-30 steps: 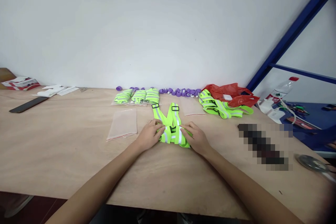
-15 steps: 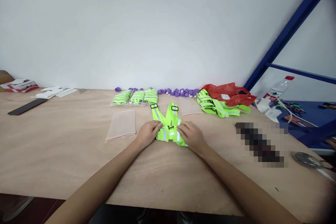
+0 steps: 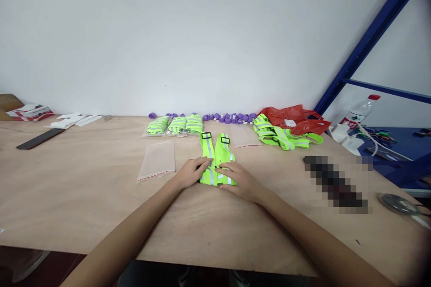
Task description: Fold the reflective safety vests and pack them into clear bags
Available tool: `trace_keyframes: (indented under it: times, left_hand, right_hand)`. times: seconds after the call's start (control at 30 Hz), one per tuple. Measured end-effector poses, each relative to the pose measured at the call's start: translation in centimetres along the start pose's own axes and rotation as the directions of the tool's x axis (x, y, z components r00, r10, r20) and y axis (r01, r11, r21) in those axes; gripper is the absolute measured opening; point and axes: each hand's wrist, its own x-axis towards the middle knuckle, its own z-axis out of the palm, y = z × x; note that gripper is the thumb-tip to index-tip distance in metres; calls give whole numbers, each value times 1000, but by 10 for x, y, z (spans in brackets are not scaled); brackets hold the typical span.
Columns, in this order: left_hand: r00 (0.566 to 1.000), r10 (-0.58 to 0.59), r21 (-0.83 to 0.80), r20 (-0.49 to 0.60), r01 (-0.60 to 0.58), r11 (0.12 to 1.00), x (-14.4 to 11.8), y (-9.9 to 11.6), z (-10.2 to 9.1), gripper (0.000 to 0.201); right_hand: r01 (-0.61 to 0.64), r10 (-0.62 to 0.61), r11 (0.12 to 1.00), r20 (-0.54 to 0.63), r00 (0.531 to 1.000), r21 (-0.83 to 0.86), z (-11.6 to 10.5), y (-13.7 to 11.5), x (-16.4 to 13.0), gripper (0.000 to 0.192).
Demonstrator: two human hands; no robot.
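A neon-green reflective vest point(image 3: 210, 178) with silver stripes lies on the wooden table in front of me, folded narrow. Its two straps point away from me, each with a black buckle point(image 3: 206, 135) near the far end. My left hand point(image 3: 192, 172) is closed on the vest's left edge, its fingers reaching over the fabric and covering part of it. From the right, my right hand point(image 3: 243, 180) rests on the lower right part with fingers stretched out and spread. Beyond the vest lie several similar vests in clear bags point(image 3: 177, 124).
Clear plastic bags point(image 3: 156, 159) lie left of the vest, and another point(image 3: 244, 136) behind it. Purple rolls point(image 3: 227, 120) line the wall. At back right are loose reflective straps point(image 3: 286, 139) and a red plastic bag point(image 3: 286, 114). A dark flat bar point(image 3: 40, 138) lies far left.
The vest's right side has come inward, so the straps now stand closer to parallel and the body is narrower. My right hand has shifted left and its fingers have spread.
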Motion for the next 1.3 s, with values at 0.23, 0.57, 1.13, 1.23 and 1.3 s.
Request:
trace_keyframes:
  times: [0.23, 0.57, 1.13, 1.23, 1.3]
  left_hand:
    - [999, -11, 2, 33, 11, 1000, 1, 4, -1, 49]
    - [943, 267, 411, 199, -328, 851, -22, 24, -16, 53]
    - [967, 126, 389, 223, -207, 898, -22, 3, -7, 65]
    - [969, 120, 390, 216, -199, 899, -23, 3, -6, 64]
    - [971, 117, 395, 206, -192, 898, -23, 2, -4, 66]
  right_hand:
    - [31, -30, 997, -22, 999, 70, 1, -2, -3, 44]
    - [-25, 28, 998, -53, 998, 54, 3, -6, -4, 46]
    - [-333, 335, 937, 1, 942, -106, -37, 7, -22, 70]
    - [-366, 358, 925, -90, 930, -104, -26, 8, -23, 50]
    - [-314, 297, 944, -159, 942, -97, -16, 11, -25, 44]
